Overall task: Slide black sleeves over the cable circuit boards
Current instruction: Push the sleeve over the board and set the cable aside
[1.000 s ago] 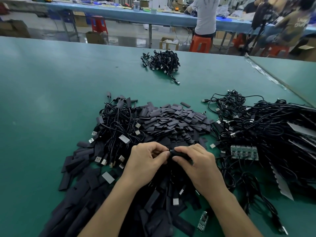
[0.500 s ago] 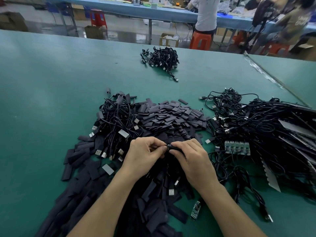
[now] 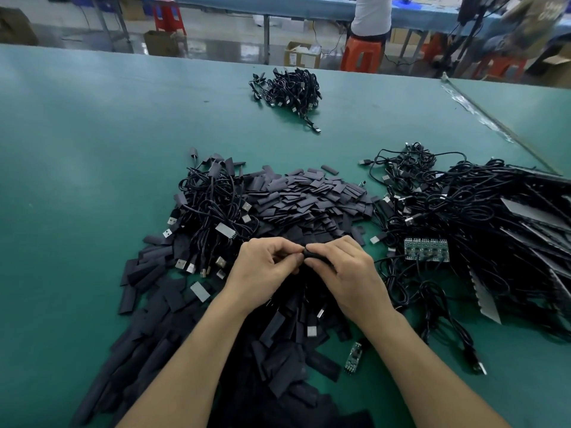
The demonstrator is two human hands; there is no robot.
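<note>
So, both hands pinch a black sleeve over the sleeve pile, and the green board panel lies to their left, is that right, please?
Not quite: the head view shows the panel to the right of the hands, among the cables. The rest holds: the left hand and right hand pinch the sleeve over the pile.
</note>
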